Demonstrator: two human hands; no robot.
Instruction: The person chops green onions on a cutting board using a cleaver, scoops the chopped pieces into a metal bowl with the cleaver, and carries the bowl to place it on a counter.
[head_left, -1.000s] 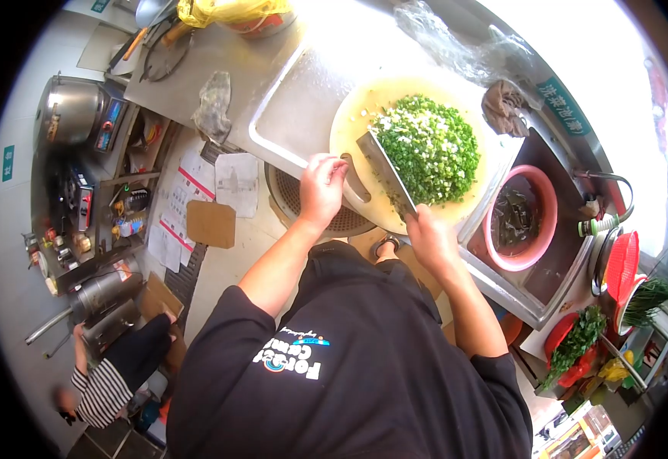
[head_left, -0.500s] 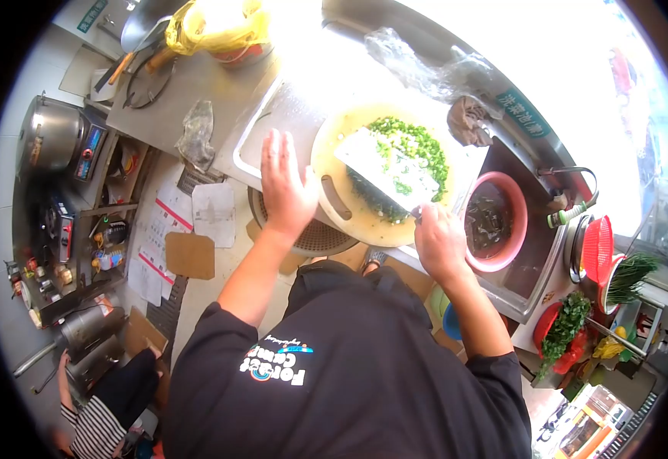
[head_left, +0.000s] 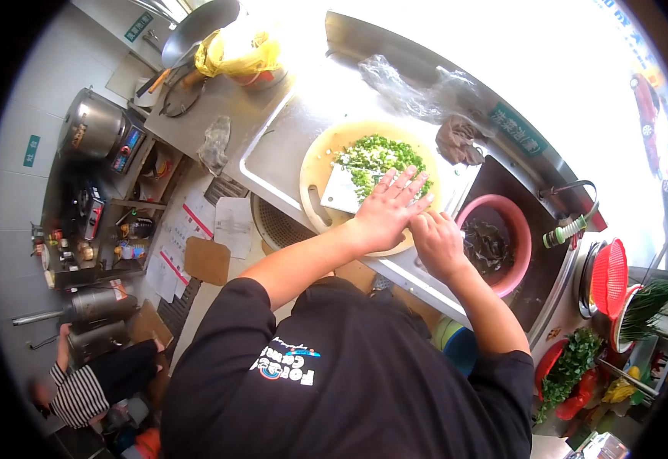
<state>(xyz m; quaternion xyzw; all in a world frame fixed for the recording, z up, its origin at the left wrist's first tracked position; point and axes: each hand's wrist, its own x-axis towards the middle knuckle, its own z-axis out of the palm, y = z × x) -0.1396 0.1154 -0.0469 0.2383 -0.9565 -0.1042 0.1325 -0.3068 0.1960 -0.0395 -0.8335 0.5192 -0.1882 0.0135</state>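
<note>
A round yellow cutting board lies on the metal counter, with a heap of chopped green onions on it. The cleaver blade lies flat, its broad side up, over part of the heap. My right hand is closed round the handle end, beside the board's right edge. Fingers stretched, my left hand is over the blade and the near edge of the heap, next to my right hand; its palm side is hidden.
Right of the board, a pink basin with dark contents stands in the sink. A brown cloth and clear plastic lie behind. A yellow-bagged bucket stands at the back left. Another person is at the lower left.
My left hand has moved right, from beside the board onto the cleaver. The blade has gone from upright to flat over the onions. My right hand keeps its grip.
</note>
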